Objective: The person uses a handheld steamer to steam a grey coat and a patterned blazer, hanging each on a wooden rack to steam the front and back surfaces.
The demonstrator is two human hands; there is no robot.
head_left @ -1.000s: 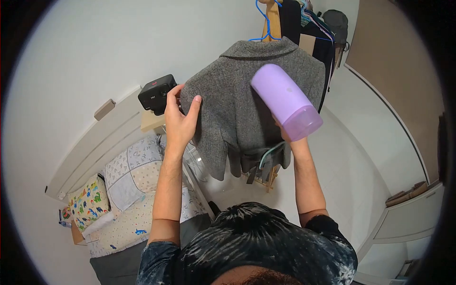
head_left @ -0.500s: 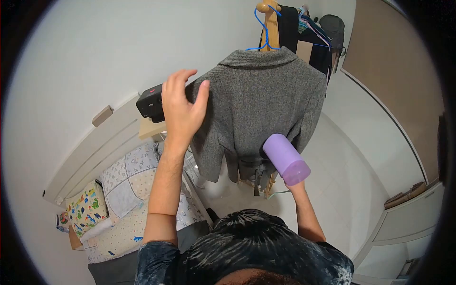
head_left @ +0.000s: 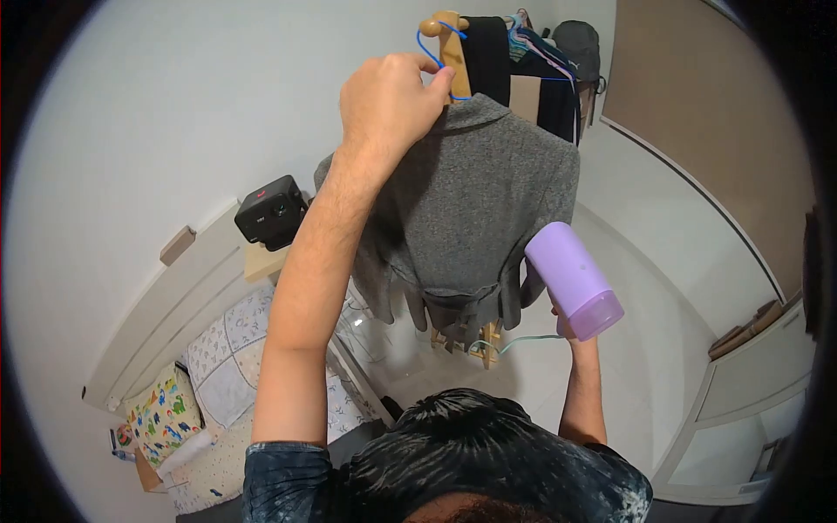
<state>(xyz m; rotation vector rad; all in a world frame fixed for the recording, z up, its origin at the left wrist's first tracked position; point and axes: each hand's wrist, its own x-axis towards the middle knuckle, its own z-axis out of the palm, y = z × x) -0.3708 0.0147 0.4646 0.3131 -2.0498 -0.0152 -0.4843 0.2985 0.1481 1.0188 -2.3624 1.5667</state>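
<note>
A grey tweed jacket [head_left: 475,200] hangs back side out on a blue wire hanger [head_left: 425,45] from a wooden stand [head_left: 454,54]. My left hand [head_left: 392,100] is raised above the collar, its thumb and fingers closed round the hanger's neck. Lower right, my right hand [head_left: 571,327] holds a purple cylindrical device [head_left: 574,277], which tilts in front of the jacket's right sleeve; most of those fingers are hidden behind it. A pale cord [head_left: 532,338] runs from near that hand toward the stand's base.
A black projector-like box [head_left: 272,212] stands on a small shelf [head_left: 261,261] at the left, beside a bed with pillows [head_left: 166,414]. Behind the stand hang dark clothes [head_left: 488,52] and a grey backpack [head_left: 576,50]. Cabinets line the right side.
My left hand has moved up from beside the jacket's shoulder and taken hold of the hanger. The purple device in my right hand has shifted right and slightly up.
</note>
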